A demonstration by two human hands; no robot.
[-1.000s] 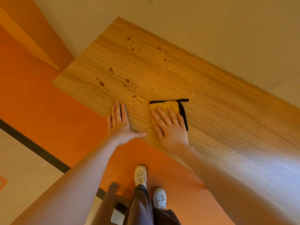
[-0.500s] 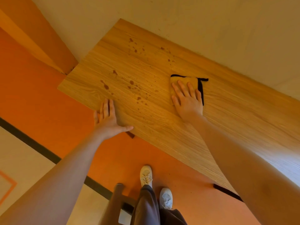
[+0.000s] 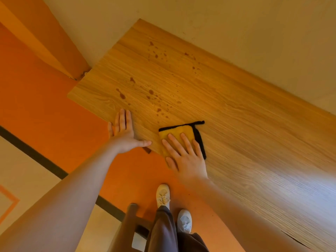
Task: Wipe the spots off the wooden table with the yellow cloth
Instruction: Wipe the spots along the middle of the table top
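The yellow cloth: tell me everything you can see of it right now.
The yellow cloth is a small, folded, fuzzy-looking square with black trim along its far and right edges, one trim end sticking out past the corner. It lies flat on the wooden table near the front edge, the right hand pressed flat on it, fingers spread. The brown spots lie just beyond, uncovered.

Warm, dim amber light; pale glare washes the wooden table (image 3: pixel 300 188) at right; forearms blur, edges bend.

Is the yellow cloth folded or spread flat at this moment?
Folded. The yellow cloth shows as a small thick pad under the right hand, its black edging doubled along one side with a corner tab sticking out.
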